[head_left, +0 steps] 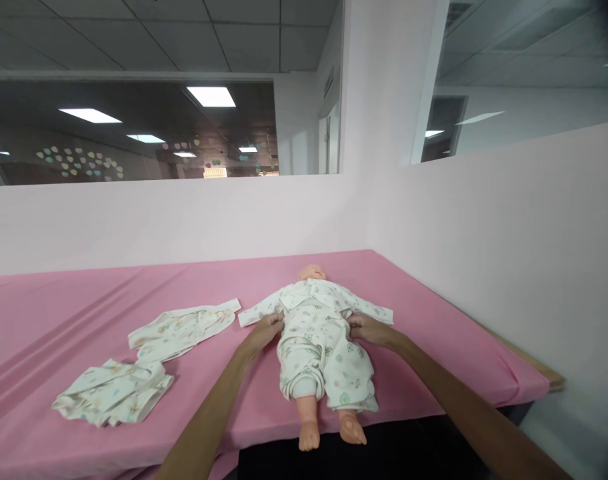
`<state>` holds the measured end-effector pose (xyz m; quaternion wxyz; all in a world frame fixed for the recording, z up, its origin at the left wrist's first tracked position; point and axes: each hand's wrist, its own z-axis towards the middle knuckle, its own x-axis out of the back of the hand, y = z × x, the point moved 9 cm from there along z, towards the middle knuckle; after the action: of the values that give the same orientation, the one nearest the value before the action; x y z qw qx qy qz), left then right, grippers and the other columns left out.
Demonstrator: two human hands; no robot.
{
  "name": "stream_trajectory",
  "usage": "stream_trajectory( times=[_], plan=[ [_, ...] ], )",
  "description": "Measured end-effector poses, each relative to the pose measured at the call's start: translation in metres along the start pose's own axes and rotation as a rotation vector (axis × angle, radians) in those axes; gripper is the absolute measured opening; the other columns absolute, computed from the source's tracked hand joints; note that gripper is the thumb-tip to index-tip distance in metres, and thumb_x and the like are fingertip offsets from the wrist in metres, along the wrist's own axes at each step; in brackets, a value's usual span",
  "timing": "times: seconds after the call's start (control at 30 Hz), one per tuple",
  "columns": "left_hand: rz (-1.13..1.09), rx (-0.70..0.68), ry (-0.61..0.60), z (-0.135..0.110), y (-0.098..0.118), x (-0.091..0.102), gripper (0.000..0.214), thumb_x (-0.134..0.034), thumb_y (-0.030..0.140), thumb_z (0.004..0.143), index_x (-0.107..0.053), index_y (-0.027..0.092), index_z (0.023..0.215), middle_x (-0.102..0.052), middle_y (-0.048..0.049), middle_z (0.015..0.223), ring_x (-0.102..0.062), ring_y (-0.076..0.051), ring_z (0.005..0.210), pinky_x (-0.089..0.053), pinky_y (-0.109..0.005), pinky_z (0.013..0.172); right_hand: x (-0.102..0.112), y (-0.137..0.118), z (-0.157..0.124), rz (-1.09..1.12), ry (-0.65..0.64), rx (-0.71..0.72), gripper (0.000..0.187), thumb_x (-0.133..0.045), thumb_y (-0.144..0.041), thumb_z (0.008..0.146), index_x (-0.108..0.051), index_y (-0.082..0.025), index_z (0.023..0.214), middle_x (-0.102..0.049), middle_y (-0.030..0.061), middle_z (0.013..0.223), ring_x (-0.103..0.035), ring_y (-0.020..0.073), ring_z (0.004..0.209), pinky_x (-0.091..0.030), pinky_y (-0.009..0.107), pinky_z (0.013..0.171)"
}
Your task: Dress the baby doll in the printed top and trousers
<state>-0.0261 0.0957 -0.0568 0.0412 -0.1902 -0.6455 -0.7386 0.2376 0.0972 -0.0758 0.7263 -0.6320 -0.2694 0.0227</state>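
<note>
Two small patterned garments dress a doll (313,273) that lies on its back on a pink cover (194,283), feet at the near edge. Its white jacket (334,293) looks thin and soft, with sleeves spread wide and flat. The matching trousers (351,370) are loose and wrinkled: the leg on the left side is bunched around a pale cuff, baring a smooth plastic shin, while the other falls in a wide tube to the ankle.

The left hand (269,328) and right hand (369,329) flank the waist, touching the cloth. Fingers on both are curled well in, with little gap showing; their tips are partly hidden, so I cannot tell whether either pinches the fabric.

Off to the left lie a flattened printed garment (184,330), one sleeve pointing towards the doll, and a crumpled printed garment (114,392) nearer the front. The jacket's sleeves lie just beyond the hands, near the wrists.

A pale wall (184,217) with a long window (159,133) closes off the far side; a side wall (509,233) runs along the right. Bare cover stretches right of the doll and far left, creased there, and drops over the front edge above a dark gap (409,447).
</note>
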Motion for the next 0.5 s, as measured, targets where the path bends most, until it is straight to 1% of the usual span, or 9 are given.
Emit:
stream_trajectory(
  times=[0.07, 0.13, 0.27, 0.33, 0.4, 0.5],
  plan=[
    [0.098, -0.013, 0.068, 0.005, -0.003, 0.005, 0.017, -0.056, 0.031, 0.073, -0.052, 0.018, 0.063, -0.053, 0.0017, 0.065, -0.044, -0.013, 0.062, -0.034, -0.024, 0.060, 0.002, 0.000, 0.007, -0.044, 0.043, 0.017, 0.005, -0.060, -0.020, 0.063, -0.064, -0.018, 0.062, -0.062, -0.0017, 0.069, -0.055, 0.0167, 0.071, -0.043, 0.032, 0.070],
    [0.198, -0.026, 0.145, 0.010, -0.006, 0.010, 0.018, -0.053, 0.029, 0.075, -0.048, 0.019, 0.060, -0.051, 0.0018, 0.064, -0.043, -0.014, 0.063, -0.032, -0.025, 0.059, 0.005, 0.001, 0.012, -0.072, 0.096, 0.037, 0.008, -0.056, -0.021, 0.066, -0.064, -0.019, 0.064, -0.063, -0.0013, 0.071, -0.054, 0.0171, 0.072, -0.043, 0.032, 0.071],
    [0.387, -0.034, 0.272, 0.017, -0.012, 0.018, 0.018, -0.047, 0.025, 0.077, -0.052, 0.019, 0.061, -0.059, -0.0016, 0.070, -0.051, -0.018, 0.073, -0.035, -0.027, 0.066, 0.008, 0.006, 0.016, -0.093, 0.167, 0.051, 0.015, -0.051, -0.024, 0.071, -0.065, -0.019, 0.070, -0.066, 0.0009, 0.075, -0.057, 0.0186, 0.075, -0.044, 0.033, 0.074],
    [0.469, -0.025, 0.311, 0.019, -0.015, 0.021, 0.021, -0.045, 0.025, 0.080, -0.056, 0.018, 0.064, -0.064, -0.0045, 0.078, -0.055, -0.021, 0.081, -0.037, -0.029, 0.071, 0.007, 0.008, 0.016, -0.101, 0.182, 0.054, 0.017, -0.049, -0.025, 0.072, -0.065, -0.019, 0.072, -0.067, 0.0019, 0.077, -0.059, 0.0193, 0.076, -0.045, 0.034, 0.075],
    [0.540, -0.010, 0.338, 0.022, -0.018, 0.024, 0.022, -0.043, 0.024, 0.082, -0.061, 0.018, 0.070, -0.068, -0.0068, 0.089, -0.056, -0.022, 0.090, -0.039, -0.031, 0.077, 0.006, 0.008, 0.015, -0.113, 0.183, 0.066, 0.017, -0.049, -0.026, 0.074, -0.065, -0.019, 0.073, -0.068, 0.0027, 0.082, -0.060, 0.0201, 0.081, -0.045, 0.034, 0.077],
    [0.635, 0.026, 0.352, 0.028, -0.024, 0.024, 0.026, -0.040, 0.024, 0.085, -0.064, 0.017, 0.080, -0.069, -0.0102, 0.097, -0.058, -0.024, 0.095, -0.040, -0.034, 0.082, 0.005, 0.004, 0.012, -0.133, 0.177, 0.088, 0.017, -0.048, -0.025, 0.075, -0.065, -0.019, 0.073, -0.069, 0.0032, 0.087, -0.060, 0.0215, 0.087, -0.045, 0.034, 0.080]
  ],
)
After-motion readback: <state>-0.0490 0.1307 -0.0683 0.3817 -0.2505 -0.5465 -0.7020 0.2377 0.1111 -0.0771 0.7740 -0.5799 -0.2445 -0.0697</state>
